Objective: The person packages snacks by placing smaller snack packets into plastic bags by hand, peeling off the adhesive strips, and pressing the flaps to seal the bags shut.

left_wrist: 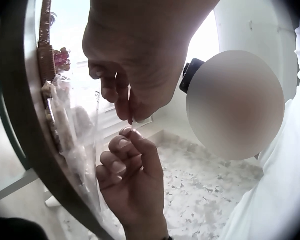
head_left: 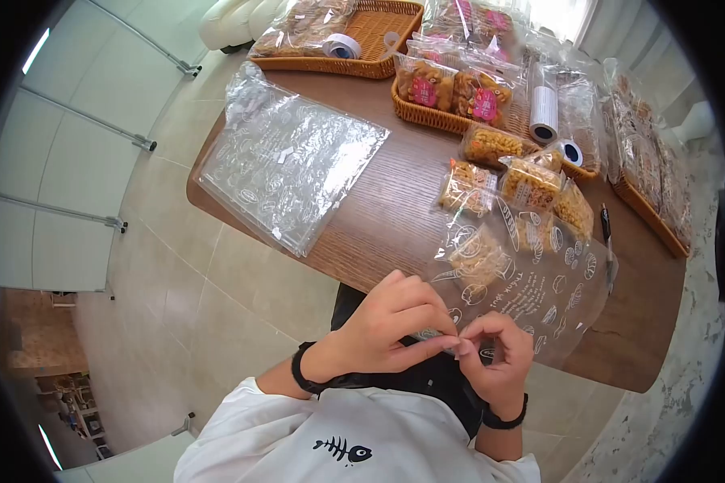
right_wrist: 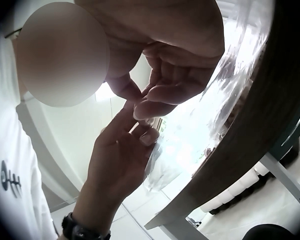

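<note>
At the table's front edge, the left hand [head_left: 399, 322] and right hand [head_left: 501, 361] meet fingertip to fingertip. Thumb and fingers of each pinch at the near edge of a clear bag with white print [head_left: 532, 298]; the exact bit held is too small to tell. Through the bag a snack packet [head_left: 477, 262] shows, and more packets [head_left: 532, 183] stand just behind. In the left wrist view the left hand [left_wrist: 135, 55] is above the right hand [left_wrist: 135, 175], tips touching. The right wrist view has the right hand [right_wrist: 175, 55] over the left hand [right_wrist: 117, 155].
A stack of clear printed bags [head_left: 290, 169] lies on the table's left part. Wicker baskets [head_left: 379, 36] with packets and tape rolls line the back. A label roll [head_left: 544, 113] stands at the back right, and a black pen [head_left: 606, 225] lies right of the packets.
</note>
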The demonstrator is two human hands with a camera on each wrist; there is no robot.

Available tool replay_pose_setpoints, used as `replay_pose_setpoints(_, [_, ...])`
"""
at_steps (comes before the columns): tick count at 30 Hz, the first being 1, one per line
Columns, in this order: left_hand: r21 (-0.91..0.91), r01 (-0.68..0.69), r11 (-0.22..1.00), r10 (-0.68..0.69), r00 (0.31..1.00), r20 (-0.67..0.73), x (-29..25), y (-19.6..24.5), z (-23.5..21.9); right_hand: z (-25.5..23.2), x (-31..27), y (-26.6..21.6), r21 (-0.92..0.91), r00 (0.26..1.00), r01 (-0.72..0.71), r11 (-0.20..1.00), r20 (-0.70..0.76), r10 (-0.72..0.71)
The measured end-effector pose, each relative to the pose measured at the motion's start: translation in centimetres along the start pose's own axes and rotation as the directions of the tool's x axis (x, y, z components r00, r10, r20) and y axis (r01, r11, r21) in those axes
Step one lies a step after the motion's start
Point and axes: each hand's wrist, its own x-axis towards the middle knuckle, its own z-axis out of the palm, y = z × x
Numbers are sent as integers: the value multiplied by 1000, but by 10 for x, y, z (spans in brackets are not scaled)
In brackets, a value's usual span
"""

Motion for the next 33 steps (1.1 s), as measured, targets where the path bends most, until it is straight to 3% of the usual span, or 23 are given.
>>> replay_pose_setpoints(1, [6, -1, 1000, 1, 1000, 0, 0, -1, -1, -1, -1, 1, 6, 1000, -13, 1000, -5, 14])
replay_pose_setpoints(3, [35, 59, 998, -53, 986, -161, -3, -3, -6, -3, -1, 3, 18, 1000, -24, 1000, -9, 24])
replay_pose_setpoints(4, [42, 60, 997, -53, 986, -159, -5, -6, -12, -4, -1, 3, -57, 998, -5, 998, -63, 1])
replay_pose_setpoints(6, [196, 188, 962, -104, 923, -371, -5, -18, -37, -9, -1, 7, -123, 993, 15, 992, -117, -29])
replay_pose_setpoints(8, [467, 216, 858, 5, 904, -427, -1, -36, -72, -14, -3, 12, -245, 989, -9, 970, -146, -27])
replay_pose_setpoints(12, [684, 351, 640, -47, 906, -420, 2, -72, -145, -18, -4, 23, -250, 989, -15, 968, -148, -23])
replay_pose_setpoints(13, [691, 348, 634, -45, 908, -416, 3, -84, -163, -19, -4, 22, -269, 991, -9, 963, -128, -26])
replay_pose_setpoints(15, [781, 398, 481, -103, 911, -400, 8, -112, -198, -20, -4, 22, -283, 994, -5, 959, -108, -27])
replay_pose_setpoints(16, [784, 398, 477, -103, 911, -399, 9, -128, -215, -19, -4, 23, -283, 993, -16, 959, -115, -18])
replay_pose_setpoints(18, [918, 255, 304, 22, 961, -275, 13, -161, -246, -19, -2, 23, -282, 992, -21, 959, -122, -14])
replay_pose_setpoints(19, [918, 255, 303, 23, 961, -275, 14, -175, -261, -19, -2, 22, -283, 993, -33, 959, -122, -2])
replay_pose_setpoints(21, [920, 343, 188, -38, 939, -342, 18, -199, -287, -19, -2, 22, -287, 992, -39, 957, -123, 3])
replay_pose_setpoints(26, [835, 509, 210, -82, 860, -504, 29, -243, -321, -19, -2, 22, -288, 992, -49, 956, -127, 13])
replay_pose_setpoints(29, [765, 596, 244, -199, 803, -563, 32, -252, -318, -18, -2, 24, -286, 991, -58, 956, -133, 21])
replay_pose_setpoints(33, [615, 690, 381, -298, 722, -625, 32, -251, -306, -17, -1, 20, -293, 990, -65, 954, -138, 25])
